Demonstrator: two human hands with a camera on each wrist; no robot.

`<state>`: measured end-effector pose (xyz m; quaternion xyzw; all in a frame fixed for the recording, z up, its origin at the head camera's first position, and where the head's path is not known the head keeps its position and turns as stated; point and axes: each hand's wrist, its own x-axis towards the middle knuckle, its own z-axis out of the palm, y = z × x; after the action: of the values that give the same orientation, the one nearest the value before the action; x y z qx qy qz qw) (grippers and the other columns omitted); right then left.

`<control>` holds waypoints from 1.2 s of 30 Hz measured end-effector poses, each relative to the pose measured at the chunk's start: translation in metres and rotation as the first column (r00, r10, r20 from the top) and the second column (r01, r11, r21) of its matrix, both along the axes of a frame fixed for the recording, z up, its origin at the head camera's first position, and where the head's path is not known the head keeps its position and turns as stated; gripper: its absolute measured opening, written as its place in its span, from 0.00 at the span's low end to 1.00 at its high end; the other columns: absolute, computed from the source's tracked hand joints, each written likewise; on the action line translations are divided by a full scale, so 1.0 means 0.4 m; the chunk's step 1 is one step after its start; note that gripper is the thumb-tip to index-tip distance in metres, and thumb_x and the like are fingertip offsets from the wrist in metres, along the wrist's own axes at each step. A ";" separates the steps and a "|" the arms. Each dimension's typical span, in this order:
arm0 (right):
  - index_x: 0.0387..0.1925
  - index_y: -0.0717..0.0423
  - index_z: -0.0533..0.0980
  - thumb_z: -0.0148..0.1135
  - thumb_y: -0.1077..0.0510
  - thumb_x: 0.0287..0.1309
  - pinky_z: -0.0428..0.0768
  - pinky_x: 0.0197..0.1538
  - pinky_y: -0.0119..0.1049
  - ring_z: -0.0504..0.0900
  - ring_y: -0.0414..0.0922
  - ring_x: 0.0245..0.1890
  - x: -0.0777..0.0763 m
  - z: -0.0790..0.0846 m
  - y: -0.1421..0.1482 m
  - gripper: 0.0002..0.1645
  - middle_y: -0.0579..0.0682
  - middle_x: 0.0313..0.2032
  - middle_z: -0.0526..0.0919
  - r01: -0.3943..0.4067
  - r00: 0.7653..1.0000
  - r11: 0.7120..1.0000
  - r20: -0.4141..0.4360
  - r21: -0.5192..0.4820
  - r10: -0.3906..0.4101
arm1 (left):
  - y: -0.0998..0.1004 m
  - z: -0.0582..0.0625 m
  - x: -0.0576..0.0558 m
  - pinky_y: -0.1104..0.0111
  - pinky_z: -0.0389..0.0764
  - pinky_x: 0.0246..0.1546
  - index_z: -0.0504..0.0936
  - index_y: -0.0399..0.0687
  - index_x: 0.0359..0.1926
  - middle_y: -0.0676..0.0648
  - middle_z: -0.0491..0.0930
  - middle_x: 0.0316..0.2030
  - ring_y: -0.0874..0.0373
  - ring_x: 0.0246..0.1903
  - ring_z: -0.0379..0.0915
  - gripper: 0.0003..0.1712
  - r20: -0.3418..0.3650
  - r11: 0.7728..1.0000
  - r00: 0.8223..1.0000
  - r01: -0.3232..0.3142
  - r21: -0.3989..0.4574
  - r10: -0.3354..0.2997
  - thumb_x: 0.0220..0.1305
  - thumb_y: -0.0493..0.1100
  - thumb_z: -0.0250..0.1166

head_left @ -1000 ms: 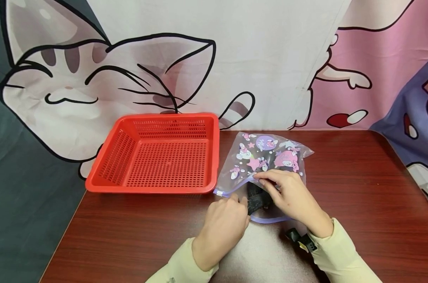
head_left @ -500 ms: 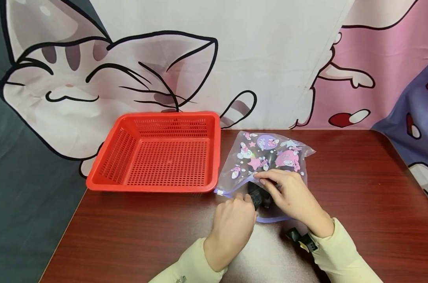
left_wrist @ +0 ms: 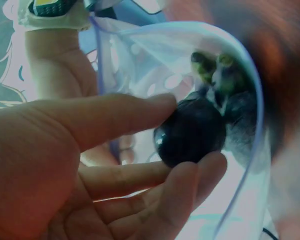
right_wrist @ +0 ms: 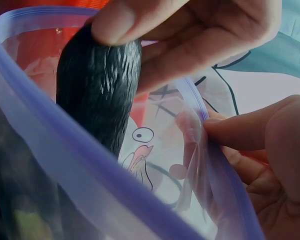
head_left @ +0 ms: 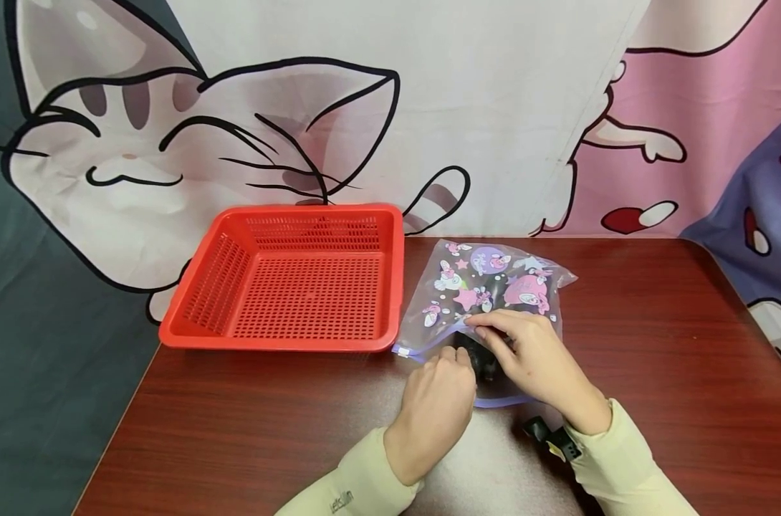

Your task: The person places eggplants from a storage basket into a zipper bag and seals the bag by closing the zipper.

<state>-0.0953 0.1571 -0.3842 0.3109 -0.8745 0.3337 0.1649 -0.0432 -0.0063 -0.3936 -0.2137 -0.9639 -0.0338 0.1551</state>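
My left hand (head_left: 437, 405) grips a dark, glossy, wrinkled eggplant (left_wrist: 192, 131) by one end, thumb on one side and fingers on the other. The eggplant's far part points into the mouth of a clear zip bag (head_left: 423, 308) with pink and purple cartoon prints. Deeper in the bag lie more dark eggplants (left_wrist: 240, 115) with greenish-yellow stem ends. With thumb and fingers, my right hand (head_left: 529, 358) pinches the purple upper rim of the bag, and the mouth stands wide. In the head view, the left hand mostly hides the held eggplant.
A red perforated plastic basket (head_left: 307, 301) stands left of the bag on the brown wooden table (head_left: 203, 423). Behind the table hangs a cartoon-printed cloth (head_left: 513, 115). A white slider (head_left: 403, 352) sits at the left end of the zip.
My left hand has moved right and slightly up, carrying the eggplant further into the bag's mouth. My right hand has stayed on the rim.
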 end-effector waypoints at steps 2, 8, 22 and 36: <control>0.44 0.55 0.86 0.67 0.71 0.55 0.74 0.40 0.25 0.83 0.37 0.36 0.001 -0.001 0.000 0.15 0.45 0.39 0.88 0.002 1.000 1.000 0.000 0.000 -0.002 | 0.004 -0.006 -0.003 0.67 0.78 0.19 0.86 0.39 0.44 0.50 0.79 0.27 0.59 0.24 0.79 0.13 -0.006 1.000 1.000 -0.004 0.002 0.004 0.61 0.41 0.67; 0.43 0.55 0.86 0.67 0.72 0.55 0.72 0.38 0.25 0.80 0.35 0.33 0.002 -0.002 0.002 0.15 0.45 0.38 0.88 0.003 1.000 1.000 -0.003 -0.002 -0.003 | 0.011 -0.020 -0.015 0.67 0.80 0.22 0.86 0.38 0.45 0.49 0.80 0.29 0.58 0.26 0.81 0.16 -0.030 0.999 1.000 0.004 0.048 -0.003 0.58 0.43 0.70; 0.43 0.56 0.86 0.67 0.72 0.55 0.73 0.40 0.25 0.82 0.37 0.36 0.002 -0.003 0.001 0.15 0.45 0.38 0.88 0.002 1.000 1.000 0.001 -0.007 -0.002 | 0.029 -0.046 -0.039 0.70 0.78 0.21 0.83 0.42 0.34 0.51 0.76 0.24 0.60 0.20 0.78 0.17 -0.104 0.997 0.995 0.010 0.077 -0.002 0.52 0.50 0.75; 0.43 0.55 0.86 0.68 0.71 0.56 0.76 0.40 0.27 0.83 0.38 0.36 0.002 -0.001 0.000 0.14 0.46 0.38 0.88 0.006 1.000 1.000 0.016 -0.011 -0.006 | 0.053 -0.061 -0.062 0.70 0.76 0.18 0.86 0.45 0.32 0.52 0.77 0.22 0.59 0.18 0.78 0.18 -0.140 0.998 0.990 -0.023 0.062 0.032 0.54 0.55 0.76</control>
<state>-0.0945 0.1570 -0.3848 0.3048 -0.8749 0.3402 0.1607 -0.0680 0.0149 -0.4182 -0.1976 -0.9519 -0.0457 0.2299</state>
